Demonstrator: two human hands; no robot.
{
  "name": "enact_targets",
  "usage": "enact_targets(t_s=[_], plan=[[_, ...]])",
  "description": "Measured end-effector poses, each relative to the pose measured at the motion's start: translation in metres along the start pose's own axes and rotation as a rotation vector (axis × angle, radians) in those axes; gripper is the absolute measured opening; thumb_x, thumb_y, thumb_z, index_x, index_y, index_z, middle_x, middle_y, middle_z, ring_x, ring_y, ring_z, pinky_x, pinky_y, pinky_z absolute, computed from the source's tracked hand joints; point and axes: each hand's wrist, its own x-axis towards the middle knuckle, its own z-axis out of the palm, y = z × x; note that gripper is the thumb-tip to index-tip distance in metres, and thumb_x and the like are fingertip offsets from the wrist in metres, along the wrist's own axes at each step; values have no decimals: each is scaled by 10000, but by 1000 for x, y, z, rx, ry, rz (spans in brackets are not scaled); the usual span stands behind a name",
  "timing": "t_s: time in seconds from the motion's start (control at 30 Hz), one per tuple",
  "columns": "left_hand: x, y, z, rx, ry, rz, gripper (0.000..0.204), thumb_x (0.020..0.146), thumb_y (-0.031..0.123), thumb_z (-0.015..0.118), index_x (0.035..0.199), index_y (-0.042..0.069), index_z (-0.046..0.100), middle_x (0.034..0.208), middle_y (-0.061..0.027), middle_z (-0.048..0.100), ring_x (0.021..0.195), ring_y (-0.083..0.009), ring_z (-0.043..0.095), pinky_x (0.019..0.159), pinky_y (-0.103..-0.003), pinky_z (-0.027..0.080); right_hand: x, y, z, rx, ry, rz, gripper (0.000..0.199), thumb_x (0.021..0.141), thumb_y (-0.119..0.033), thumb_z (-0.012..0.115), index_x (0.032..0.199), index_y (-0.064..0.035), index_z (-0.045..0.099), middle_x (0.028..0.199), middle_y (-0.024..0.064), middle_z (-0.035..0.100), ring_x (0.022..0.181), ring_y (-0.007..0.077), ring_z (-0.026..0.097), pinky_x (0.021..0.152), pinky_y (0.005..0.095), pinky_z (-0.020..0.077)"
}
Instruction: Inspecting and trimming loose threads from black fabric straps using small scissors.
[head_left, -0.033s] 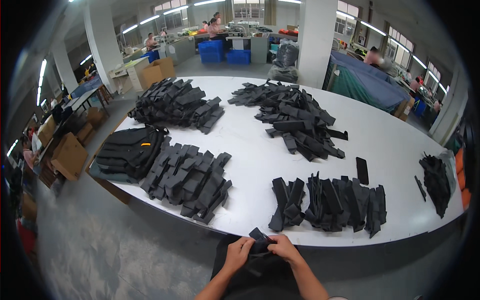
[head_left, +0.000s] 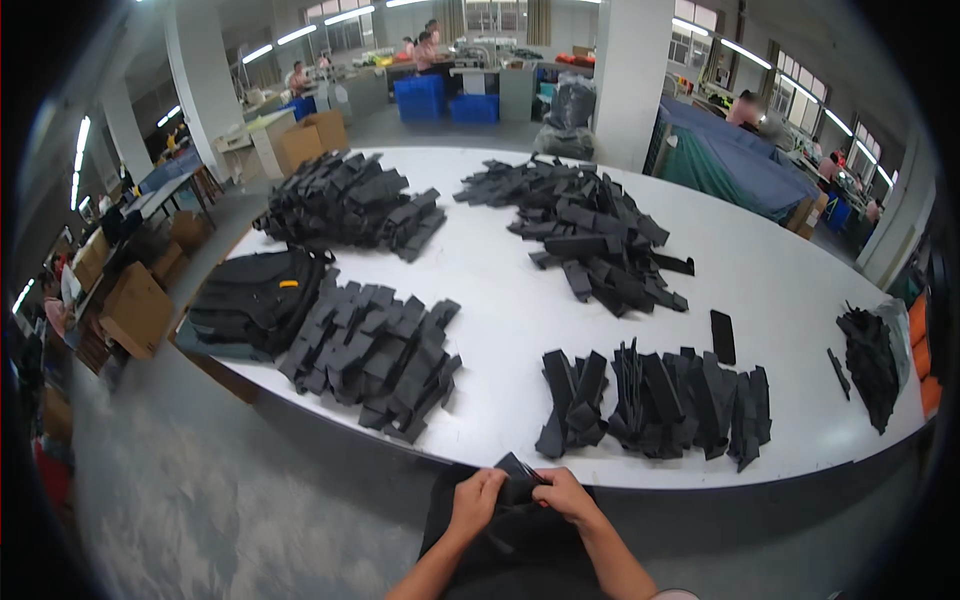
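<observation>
Close to my body, at the table's near edge, my left hand (head_left: pixel 480 497) and my right hand (head_left: pixel 563 495) pinch a black fabric strip (head_left: pixel 514 466) between them. Both hands have their fingers closed on it, and its upper end sticks up between them. Part of the strip is covered by my fingers. Just beyond my right hand lies a row of black fabric strips (head_left: pixel 655 405). Past my left hand, a layered pile of similar strips (head_left: pixel 370 350) covers the near left of the white table (head_left: pixel 500 330).
A black backpack (head_left: pixel 255 300) lies at the table's left edge. Two more strip piles (head_left: pixel 345 205) (head_left: pixel 590 230) fill the far side. A dark phone (head_left: pixel 722 337) and a black bundle (head_left: pixel 868 365) lie to the right. People work at machines in the background.
The whole view has shifted very slightly. My hands keep their hold on the black strip, whose upper end has tilted a little.
</observation>
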Motion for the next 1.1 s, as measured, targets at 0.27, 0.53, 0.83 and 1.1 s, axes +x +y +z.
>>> enact_targets(t_s=[0.27, 0.53, 0.83, 1.1], plan=[[21, 25, -9, 20, -56, 12, 341, 986, 226, 428, 841, -35, 592, 696, -169, 568, 608, -166, 519, 606, -321, 440, -41, -76, 52, -382, 486, -702, 248, 798, -50, 656, 1043, -58, 615, 741, 121, 583, 643, 260, 604, 600, 326, 489], [9, 20, -29, -145, -110, -163, 531, 1009, 404, 345, 821, -24, 598, 671, -30, 542, 678, -98, 485, 650, -264, 417, -54, -80, 35, -506, 325, -466, 297, 796, -97, 662, 1077, -78, 568, 859, 79, 600, 691, 218, 622, 609, 301, 485], [8, 30, -32, -104, -143, -232, 537, 1002, 428, 354, 814, -19, 586, 666, -40, 530, 665, -116, 479, 648, -277, 416, -55, -107, 25, -964, 97, -692, 314, 736, -20, 665, 1040, -76, 611, 910, 82, 552, 698, 244, 601, 591, 339, 479], [13, 31, -29, -46, -130, -209, 536, 996, 431, 357, 817, -31, 563, 655, -104, 511, 642, -171, 476, 649, -313, 421, -50, -94, 32, -1003, 197, -797, 331, 727, -3, 674, 1049, -27, 602, 846, 68, 536, 653, 225, 606, 506, 319, 465]])
